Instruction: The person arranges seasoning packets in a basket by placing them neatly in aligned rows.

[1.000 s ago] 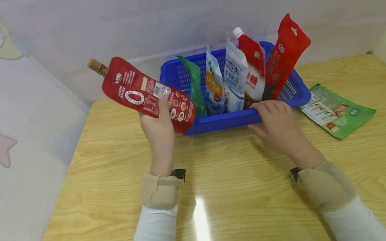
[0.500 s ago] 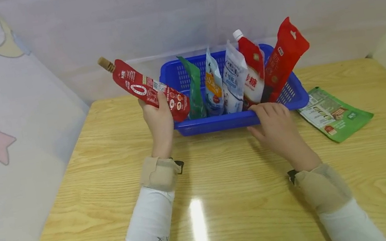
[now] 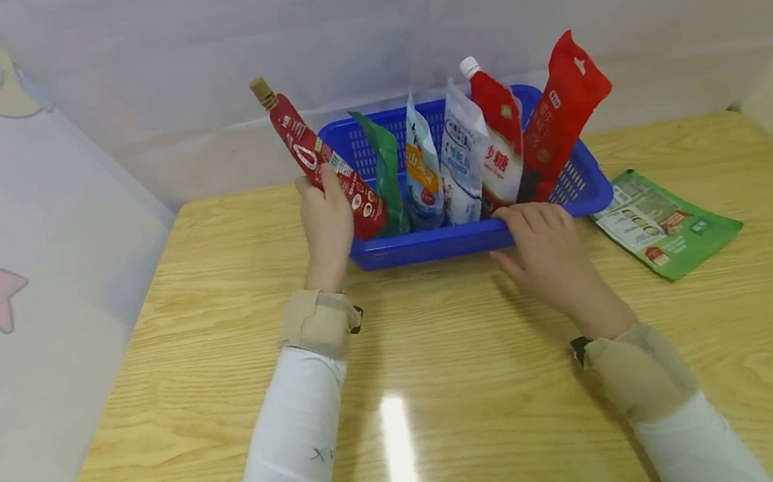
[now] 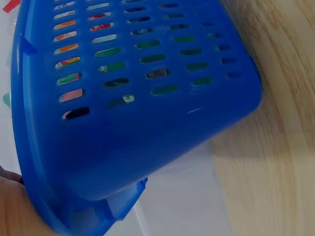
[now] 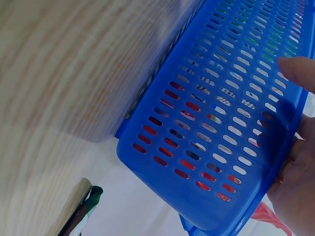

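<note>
My left hand [image 3: 327, 221] grips a red Heinz sauce pouch [image 3: 298, 139] with a gold-brown cap, thumb on its printed face. The pouch leans to the left, its lower end inside the left end of a blue plastic basket [image 3: 433, 247]. Over the basket's front rim curl the fingers of my right hand [image 3: 552, 261], the thumb outside against the wall; the right wrist view shows this hand [image 5: 295, 182] at the rim too. Beside the sauce pouch stands a green packet [image 3: 386, 169]. The left wrist view has mostly the basket wall [image 4: 147, 132], which hides the sauce pouch.
Further right in the basket stand an orange-and-blue packet [image 3: 423, 172], a white-blue packet [image 3: 464, 153], a red-white pouch with a white cap [image 3: 500, 134] and a tilted red packet [image 3: 566, 107]. A green packet [image 3: 680, 228] lies flat on the wooden table [image 3: 487, 394], right of the basket.
My left hand has moved right and slightly away, bringing the sauce pouch from the basket's left side into its left end. The pouch has turned edge-on and steeper. My right hand stays on the rim.
</note>
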`<state>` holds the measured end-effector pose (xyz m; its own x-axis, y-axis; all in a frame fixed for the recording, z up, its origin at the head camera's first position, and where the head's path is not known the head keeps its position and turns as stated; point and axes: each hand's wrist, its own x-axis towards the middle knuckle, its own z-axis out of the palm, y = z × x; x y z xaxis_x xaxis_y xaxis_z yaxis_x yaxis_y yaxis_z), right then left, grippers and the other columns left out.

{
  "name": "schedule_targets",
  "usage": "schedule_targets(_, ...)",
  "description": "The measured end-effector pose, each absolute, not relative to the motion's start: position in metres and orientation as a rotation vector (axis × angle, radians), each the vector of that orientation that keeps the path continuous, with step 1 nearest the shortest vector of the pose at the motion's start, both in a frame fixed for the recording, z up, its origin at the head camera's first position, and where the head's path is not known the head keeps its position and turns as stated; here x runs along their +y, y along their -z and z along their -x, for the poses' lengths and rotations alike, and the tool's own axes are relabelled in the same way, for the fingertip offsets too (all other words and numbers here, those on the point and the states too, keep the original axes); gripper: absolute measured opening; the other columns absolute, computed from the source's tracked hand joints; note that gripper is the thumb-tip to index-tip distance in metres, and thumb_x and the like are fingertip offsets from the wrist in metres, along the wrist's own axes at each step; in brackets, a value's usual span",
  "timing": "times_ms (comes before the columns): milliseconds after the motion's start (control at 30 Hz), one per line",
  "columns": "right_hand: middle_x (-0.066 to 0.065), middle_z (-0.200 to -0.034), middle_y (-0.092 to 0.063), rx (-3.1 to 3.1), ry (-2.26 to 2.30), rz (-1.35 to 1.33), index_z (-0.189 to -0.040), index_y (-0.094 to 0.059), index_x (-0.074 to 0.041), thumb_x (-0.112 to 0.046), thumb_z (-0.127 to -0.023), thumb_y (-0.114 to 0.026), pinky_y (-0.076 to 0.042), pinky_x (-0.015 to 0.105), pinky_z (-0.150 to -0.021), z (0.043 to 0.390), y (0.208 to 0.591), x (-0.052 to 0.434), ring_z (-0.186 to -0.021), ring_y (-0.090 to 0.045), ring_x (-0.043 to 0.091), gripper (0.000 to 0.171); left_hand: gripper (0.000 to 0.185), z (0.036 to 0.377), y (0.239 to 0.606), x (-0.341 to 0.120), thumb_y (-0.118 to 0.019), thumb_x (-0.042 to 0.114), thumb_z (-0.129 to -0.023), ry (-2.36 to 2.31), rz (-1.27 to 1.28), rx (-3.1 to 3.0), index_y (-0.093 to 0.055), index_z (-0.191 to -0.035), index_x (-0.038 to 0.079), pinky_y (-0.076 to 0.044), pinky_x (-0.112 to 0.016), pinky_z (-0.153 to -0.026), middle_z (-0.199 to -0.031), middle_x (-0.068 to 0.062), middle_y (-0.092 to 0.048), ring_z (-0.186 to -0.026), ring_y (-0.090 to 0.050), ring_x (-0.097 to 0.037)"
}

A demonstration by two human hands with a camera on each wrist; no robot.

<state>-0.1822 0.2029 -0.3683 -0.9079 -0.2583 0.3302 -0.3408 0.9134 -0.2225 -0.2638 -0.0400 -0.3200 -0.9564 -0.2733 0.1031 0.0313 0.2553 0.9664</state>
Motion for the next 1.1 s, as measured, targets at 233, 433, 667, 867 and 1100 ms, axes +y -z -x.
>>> schedule_targets(233, 0.025, -0.125, -0.052, -2.787, -0.386, -0.437, -0.129, -0.046, 0.004, -0.018, -0.087, -0.069, -0.030, 0.054, -0.104, 0.182, 0.368, 0.201, -0.118, -0.042, 0.040, 0.053, 0.045, 0.275, 0.321, -0.035, -0.027, 0.027, -0.105, 1.790, -0.147, -2.345, -0.022, -0.144, 0.004, -0.042, -0.045, -0.101, -0.126, -0.021, -0.051, -0.116, -0.053, -0.030)
schedule_targets(433, 0.025, -0.124, -0.052, -2.767, -0.398, -0.452, -0.128, -0.047, 0.005, -0.018, -0.086, -0.069, -0.030, 0.054, -0.104, 0.183, 0.369, 0.200, -0.117, -0.042, 0.040, 0.052, 0.047, 0.283, 0.325, -0.035, -0.023, 0.029, -0.106, 1.838, -0.110, -2.438, -0.012, -0.149, 0.014, -0.044, -0.036, -0.083, -0.105, -0.010, -0.049, -0.092, -0.050, -0.023)
schedule_targets(667, 0.024, -0.124, -0.051, -2.760, -0.410, -0.448, -0.128, -0.046, 0.005, -0.018, -0.086, -0.070, -0.029, 0.054, -0.104, 0.183, 0.371, 0.202, -0.118, -0.041, 0.040, 0.053, 0.052, 0.286, 0.326, -0.033, -0.022, 0.028, -0.105, 1.836, -0.051, -2.540, -0.004, -0.151, 0.012, -0.033, -0.045, -0.112, -0.142, -0.023, -0.041, -0.130, -0.044, -0.031)
schedule_targets(867, 0.025, -0.123, -0.052, -2.726, -0.421, -0.461, -0.126, -0.047, 0.006, -0.016, -0.085, -0.070, -0.028, 0.054, -0.103, 0.182, 0.374, 0.203, -0.116, -0.042, 0.040, 0.052, 0.056, 0.285, 0.330, -0.025, -0.026, 0.034, -0.104, 1.398, -0.020, -2.793, -0.011, -0.152, 0.009, -0.033, -0.048, -0.112, -0.149, -0.015, -0.039, -0.135, -0.040, -0.036)
schedule_targets(1100, 0.024, -0.124, -0.052, -2.737, -0.402, -0.457, -0.127, -0.047, 0.004, -0.017, -0.086, -0.070, -0.029, 0.053, -0.104, 0.182, 0.373, 0.202, -0.117, -0.042, 0.039, 0.052, 0.057, 0.279, 0.330, -0.019, -0.034, 0.036, -0.102, 0.970, -0.021, -2.937, -0.019, -0.151, 0.012, -0.038, -0.052, -0.104, -0.147, -0.013, -0.043, -0.122, -0.048, -0.040)
